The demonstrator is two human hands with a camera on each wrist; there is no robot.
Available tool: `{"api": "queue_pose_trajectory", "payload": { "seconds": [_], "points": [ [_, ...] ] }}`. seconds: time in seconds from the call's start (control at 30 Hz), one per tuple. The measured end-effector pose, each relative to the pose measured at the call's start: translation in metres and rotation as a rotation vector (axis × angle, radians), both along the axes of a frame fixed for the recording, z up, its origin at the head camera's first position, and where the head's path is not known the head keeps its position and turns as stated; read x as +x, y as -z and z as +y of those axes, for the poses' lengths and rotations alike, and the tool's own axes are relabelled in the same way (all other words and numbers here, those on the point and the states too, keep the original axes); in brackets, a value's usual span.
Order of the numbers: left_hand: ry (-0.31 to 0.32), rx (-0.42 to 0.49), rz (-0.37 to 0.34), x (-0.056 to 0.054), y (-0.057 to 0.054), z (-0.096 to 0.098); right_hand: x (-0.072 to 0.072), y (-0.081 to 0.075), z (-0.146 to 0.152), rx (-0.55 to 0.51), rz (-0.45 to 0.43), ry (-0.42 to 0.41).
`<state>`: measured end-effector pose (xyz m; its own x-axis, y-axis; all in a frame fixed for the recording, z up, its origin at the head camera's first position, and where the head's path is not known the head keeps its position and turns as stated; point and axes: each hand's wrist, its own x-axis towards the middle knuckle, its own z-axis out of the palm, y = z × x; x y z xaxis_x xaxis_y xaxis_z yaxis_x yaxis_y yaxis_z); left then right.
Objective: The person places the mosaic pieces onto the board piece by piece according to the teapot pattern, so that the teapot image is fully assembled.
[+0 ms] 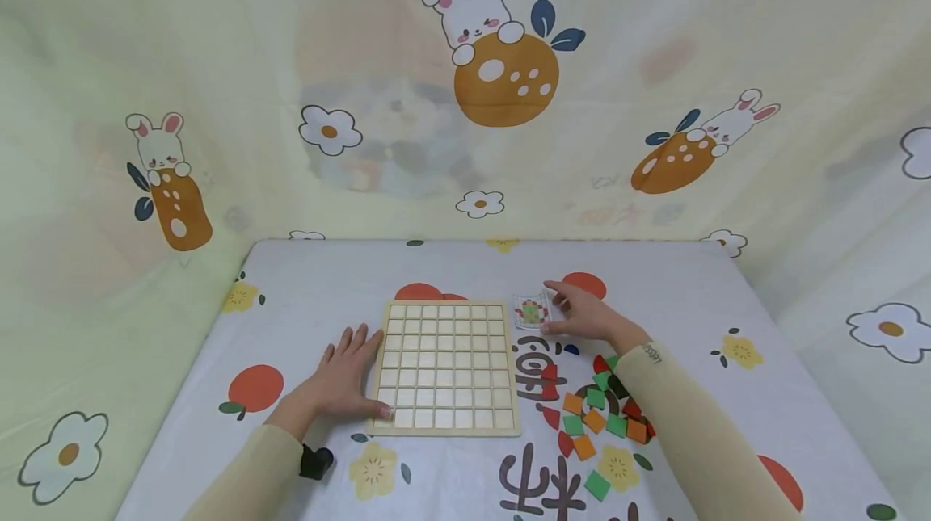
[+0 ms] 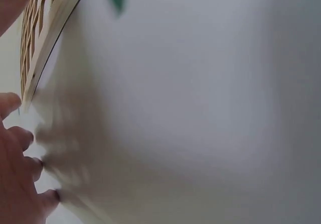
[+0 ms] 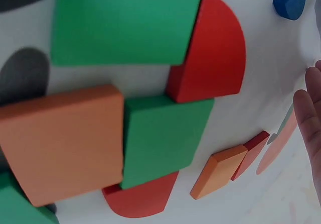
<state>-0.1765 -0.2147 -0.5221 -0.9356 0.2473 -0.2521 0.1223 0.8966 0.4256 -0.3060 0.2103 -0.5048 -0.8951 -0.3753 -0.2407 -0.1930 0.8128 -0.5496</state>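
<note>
A square wooden grid board (image 1: 444, 433) lies in the middle of the table, its light cells all bare. My left hand (image 1: 345, 376) rests at the board's left side with fingers spread, thumb over the lower left corner and index fingertip by the frame. In the left wrist view the fingertips (image 2: 34, 168) stand beside the wooden rim (image 2: 47, 45). My right hand (image 1: 585, 315) is at a small picture card (image 1: 532, 311) just right of the board's top corner. Its thumb and index finger are apart, extended along the card's right edge; the thumb tip meets the lower corner.
Flat green, orange and red pieces lie loosely to the right of the board, among them an orange square (image 1: 584, 447) and a green square (image 1: 597, 485). A blue rounded piece (image 3: 291, 2) sits nearer the right hand. Beside the left wrist is a black object (image 1: 316, 463).
</note>
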Motion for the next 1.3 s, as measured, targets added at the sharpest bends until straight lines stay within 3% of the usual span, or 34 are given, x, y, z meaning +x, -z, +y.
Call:
{"api": "queue_pose_trajectory", "payload": {
  "seconds": [0.13,0.5,1.07,1.3],
  "points": [
    [0.024,-0.003,-0.02,-0.013,-0.001,-0.005,-0.001,0.001,0.001,0.001,-0.003,0.003],
    [0.045,-0.003,-0.075,-0.032,-0.006,-0.006,-0.002,0.003,0.004,-0.012,-0.021,0.014],
    [0.044,-0.032,-0.091,-0.036,-0.008,-0.006,0.001,0.004,0.002,0.027,0.002,-0.02],
    [0.041,-0.05,-0.077,-0.036,-0.005,-0.006,-0.001,0.002,-0.003,0.107,0.03,-0.044]
  ]
}}
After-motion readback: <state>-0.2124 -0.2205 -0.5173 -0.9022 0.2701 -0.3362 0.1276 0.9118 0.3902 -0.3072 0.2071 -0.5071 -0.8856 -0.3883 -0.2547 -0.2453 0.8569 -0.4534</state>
